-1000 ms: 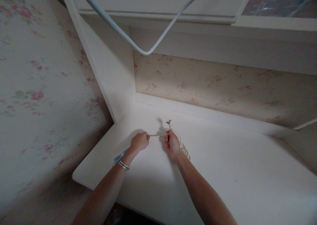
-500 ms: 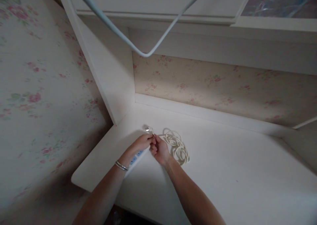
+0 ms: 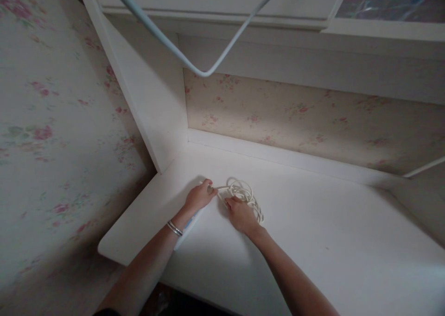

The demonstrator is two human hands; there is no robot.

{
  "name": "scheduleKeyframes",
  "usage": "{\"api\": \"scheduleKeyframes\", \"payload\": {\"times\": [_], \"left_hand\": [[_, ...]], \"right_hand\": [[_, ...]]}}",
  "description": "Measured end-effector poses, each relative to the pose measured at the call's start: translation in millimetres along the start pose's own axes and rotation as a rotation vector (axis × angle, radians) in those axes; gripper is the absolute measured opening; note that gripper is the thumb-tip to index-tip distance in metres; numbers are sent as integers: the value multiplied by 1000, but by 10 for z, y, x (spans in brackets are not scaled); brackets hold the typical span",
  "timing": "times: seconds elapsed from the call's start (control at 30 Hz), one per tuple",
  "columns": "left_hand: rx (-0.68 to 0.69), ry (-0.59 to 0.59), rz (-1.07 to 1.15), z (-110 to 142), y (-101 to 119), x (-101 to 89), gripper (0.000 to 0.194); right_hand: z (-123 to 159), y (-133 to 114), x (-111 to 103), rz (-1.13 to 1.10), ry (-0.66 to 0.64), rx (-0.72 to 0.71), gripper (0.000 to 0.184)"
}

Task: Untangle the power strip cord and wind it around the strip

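My left hand (image 3: 200, 197) is closed around the plug (image 3: 210, 187) at the end of a cream-coloured cord; its fingers hide most of the plug. From there the cord runs right into a loose coil (image 3: 247, 191) lying on the white desktop. My right hand (image 3: 242, 215) is at the near left side of the coil, its fingers curled onto a strand of the cord. Beneath my left hand and wrist lies a white power strip (image 3: 189, 230) with blue socket faces, mostly covered.
The white desktop (image 3: 313, 223) has a rounded left corner. A side panel (image 3: 146, 89) stands at its left and a cabinet (image 3: 215, 1) hangs above. A pale bent tube or cable (image 3: 205, 72) crosses the upper view. Floral wallpaper (image 3: 41, 135) covers the wall.
My hands were together at the plug. My right hand has moved right onto the coiled cord, while my left hand now covers the plug, whose metal prongs showed before.
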State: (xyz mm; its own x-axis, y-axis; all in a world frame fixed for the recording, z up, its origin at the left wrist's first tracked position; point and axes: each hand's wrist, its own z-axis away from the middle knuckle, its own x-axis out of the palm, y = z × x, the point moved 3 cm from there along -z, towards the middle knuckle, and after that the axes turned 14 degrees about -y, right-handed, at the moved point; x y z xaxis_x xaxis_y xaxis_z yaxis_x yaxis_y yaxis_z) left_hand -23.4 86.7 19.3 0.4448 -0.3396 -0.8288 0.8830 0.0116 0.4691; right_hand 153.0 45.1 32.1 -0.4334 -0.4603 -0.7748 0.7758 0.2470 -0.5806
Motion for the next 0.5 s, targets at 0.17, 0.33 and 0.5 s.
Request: {"api": "scheduleKeyframes", "payload": {"times": [0.17,0.33,0.5], "left_hand": [[-11,17,-104,54,117,1,50],[-37,34,-188,78,200,30,47],[-28,53,-222,42,271,41,44]], "right_hand": [[-17,-80,189,0,-81,-154,29],[-88,-139,217,-37,-139,-295,30],[-108,-108,214,6,-86,-324,31]]}}
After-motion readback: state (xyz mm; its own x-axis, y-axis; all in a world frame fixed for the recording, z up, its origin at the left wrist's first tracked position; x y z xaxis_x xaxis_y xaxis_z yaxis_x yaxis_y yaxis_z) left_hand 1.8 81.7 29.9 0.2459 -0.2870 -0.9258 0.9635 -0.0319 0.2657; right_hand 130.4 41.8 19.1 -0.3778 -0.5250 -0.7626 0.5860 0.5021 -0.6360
